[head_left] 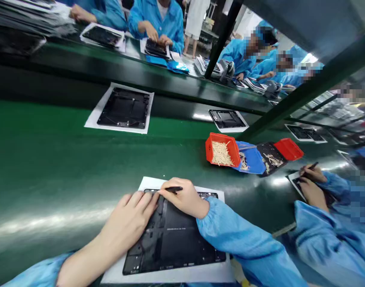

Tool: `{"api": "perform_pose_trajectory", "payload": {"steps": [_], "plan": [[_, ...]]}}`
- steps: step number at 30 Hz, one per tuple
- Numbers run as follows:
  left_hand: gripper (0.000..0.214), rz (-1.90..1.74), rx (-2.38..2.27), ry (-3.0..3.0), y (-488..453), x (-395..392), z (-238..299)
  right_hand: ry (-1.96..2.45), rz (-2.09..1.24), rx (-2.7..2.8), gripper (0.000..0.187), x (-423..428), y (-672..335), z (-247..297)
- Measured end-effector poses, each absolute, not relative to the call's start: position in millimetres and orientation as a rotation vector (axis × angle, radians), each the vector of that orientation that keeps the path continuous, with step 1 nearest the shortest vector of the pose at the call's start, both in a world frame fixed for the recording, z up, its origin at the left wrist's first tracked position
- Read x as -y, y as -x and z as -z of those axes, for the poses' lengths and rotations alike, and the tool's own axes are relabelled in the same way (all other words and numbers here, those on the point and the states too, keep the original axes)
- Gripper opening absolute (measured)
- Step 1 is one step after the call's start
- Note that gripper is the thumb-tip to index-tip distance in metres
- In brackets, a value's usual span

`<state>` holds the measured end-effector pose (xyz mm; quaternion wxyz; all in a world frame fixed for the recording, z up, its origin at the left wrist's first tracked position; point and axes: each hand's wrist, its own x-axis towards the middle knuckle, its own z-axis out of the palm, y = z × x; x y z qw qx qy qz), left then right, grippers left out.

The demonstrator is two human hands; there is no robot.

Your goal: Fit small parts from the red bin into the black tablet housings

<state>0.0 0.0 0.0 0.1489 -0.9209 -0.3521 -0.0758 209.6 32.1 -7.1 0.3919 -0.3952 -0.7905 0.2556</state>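
A black tablet housing [182,239] with its inner side up lies on a white sheet [146,182] in front of me. My left hand [131,217] rests over its upper left part, fingers stretched out toward the top edge. My right hand [185,198] is closed around a slim black pen-like tool [174,189] above the same edge. The fingertips of both hands almost meet there. What lies under them, and the tool's working tip, is hidden.
Two more housings, one farther left [125,108] and one farther right [227,118], lie on white sheets. A red bin [209,153] of thin pale strips stands beside a blue bin [255,159]. A co-worker's hands [312,183] work at right. A green post [290,95] slants upward.
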Motion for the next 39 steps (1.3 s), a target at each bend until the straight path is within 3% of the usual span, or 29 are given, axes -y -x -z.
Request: {"api": "perform_pose_trajectory", "payload": {"steps": [6, 10, 25, 34, 39], "plan": [[0.032, 0.203, 1.015, 2.678, -3.0, -1.0, -4.5, 1.136, -0.518, 2.121, 0.029, -23.7, -206.7, 7.3], [0.038, 0.205, 0.992, 2.672, 2.1, -2.5, 0.4, 1.210, -0.505, 1.978, 0.028, -23.5, -208.9, 6.7], [0.044, 0.409, 0.766, 2.751, 8.0, -7.1, 1.6, 1.312, -0.787, 1.723, 0.019, -21.2, -225.5, 1.0], [0.042, 0.447, 0.801, 2.833, 10.0, -7.3, 8.3, 1.255, -0.873, 1.705, 0.018, -22.3, -224.5, 1.2], [0.042, 0.484, 0.868, 2.901, 11.3, -8.8, 10.8, 1.290, -1.086, 1.574, 0.020, -22.8, -223.9, 5.8]]}}
